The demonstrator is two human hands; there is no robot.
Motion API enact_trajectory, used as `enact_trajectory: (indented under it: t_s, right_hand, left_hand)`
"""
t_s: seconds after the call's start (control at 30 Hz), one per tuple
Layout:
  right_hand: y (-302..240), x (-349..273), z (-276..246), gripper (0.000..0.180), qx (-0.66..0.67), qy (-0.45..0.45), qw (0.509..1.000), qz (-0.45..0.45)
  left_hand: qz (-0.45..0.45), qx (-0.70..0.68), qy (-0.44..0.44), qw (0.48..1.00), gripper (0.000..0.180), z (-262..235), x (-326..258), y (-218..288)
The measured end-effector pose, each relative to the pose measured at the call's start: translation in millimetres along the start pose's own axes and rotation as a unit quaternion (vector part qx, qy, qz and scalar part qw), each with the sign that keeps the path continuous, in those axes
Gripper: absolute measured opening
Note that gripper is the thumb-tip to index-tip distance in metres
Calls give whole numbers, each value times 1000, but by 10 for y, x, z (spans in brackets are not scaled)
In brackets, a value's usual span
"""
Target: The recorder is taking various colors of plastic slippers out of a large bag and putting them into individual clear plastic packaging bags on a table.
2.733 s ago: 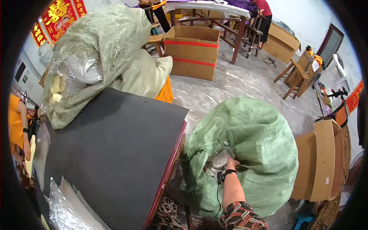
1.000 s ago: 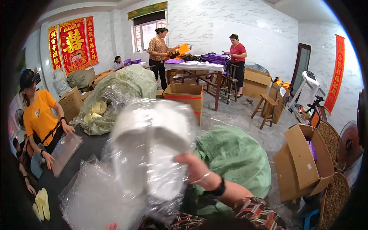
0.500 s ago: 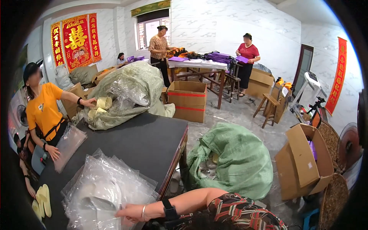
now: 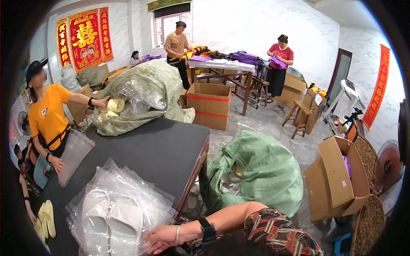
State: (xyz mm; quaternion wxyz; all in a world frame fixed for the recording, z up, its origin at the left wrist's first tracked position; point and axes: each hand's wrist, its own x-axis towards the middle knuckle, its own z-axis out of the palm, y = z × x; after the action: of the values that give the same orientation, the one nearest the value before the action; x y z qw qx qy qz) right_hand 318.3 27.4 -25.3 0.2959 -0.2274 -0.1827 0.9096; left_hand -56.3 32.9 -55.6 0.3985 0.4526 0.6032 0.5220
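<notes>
A pair of whitish-grey slippers point(image 4: 125, 219) lies side by side on a fanned stack of clear plastic bags point(image 4: 160, 194) at the front of the dark table. I cannot tell whether they are inside the top bag or just on it. My right hand point(image 4: 160, 239) rests at the right edge of the pair, fingers loosely stretched and touching the plastic; the wrist carries a bangle and a black band. My left hand is out of view. At the far left edge of the table sit pale yellow slippers point(image 4: 49, 218).
Right of the dark table point(image 4: 171, 145) a green woven sack point(image 4: 265, 170) stands open on the floor. Beyond it is a cardboard box point(image 4: 331, 179). A co-worker in orange point(image 4: 53, 106) reaches for yellow slippers point(image 4: 115, 105) on a large sack point(image 4: 141, 85). Two people stand at a farther table.
My right hand has moved slightly right. Both slippers now show clearly side by side, where before they were blurred and partly covered. The co-worker in orange has lifted a yellow slipper a little.
</notes>
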Motion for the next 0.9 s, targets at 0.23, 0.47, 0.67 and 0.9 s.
enact_trajectory:
  t_s: [0.23, 0.47, 0.67, 0.9]
  right_hand:
    - [-154, -204, 159, 31, -29, -15, 998, -55]
    - [-30, -227, 191, 50, -233, -62, 958, 155]
    - [-864, -525, 403, 22, -684, 14, 708, -172]
    - [-1527, -31, -63, 26, -794, 253, 396, -387]
  left_hand:
    - [108, 219, -122, 962, 53, -172, 101, 267]
    - [-87, -46, -28, 995, 71, -368, 11, 187]
    - [-22, 179, 64, 982, 85, 335, -197, 927]
    - [90, 499, 168, 846, 60, 60, -325, 1070]
